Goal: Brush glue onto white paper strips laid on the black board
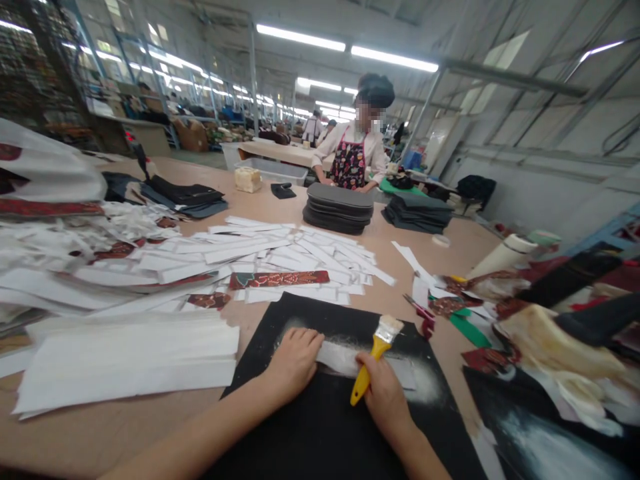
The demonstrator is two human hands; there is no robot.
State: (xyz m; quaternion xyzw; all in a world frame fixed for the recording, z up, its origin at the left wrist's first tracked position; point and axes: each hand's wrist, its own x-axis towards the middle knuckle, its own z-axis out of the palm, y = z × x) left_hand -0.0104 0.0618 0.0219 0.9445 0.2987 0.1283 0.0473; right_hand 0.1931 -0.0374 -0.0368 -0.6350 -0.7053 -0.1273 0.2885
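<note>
My right hand [386, 393] is closed round the yellow handle of a paintbrush [367, 370], with its pale bristles pointing up and away from me. Under that hand runs a whitish strip [340, 358], lying across a black sheet [300, 427]. At the strip's left end my left hand [295, 360] is closed, its fingers together on the strip; its fingertips are partly hidden. White residue marks the black sheet around both ends of the strip.
Many white strips [280, 250] spread beyond the sheet, with a patterned red strip [279, 279] on top. A white stack [130, 363] lies left. Scissors [420, 308] and scraps lie right. Dark stacked pieces [337, 208] stand before a person in an apron [350, 160].
</note>
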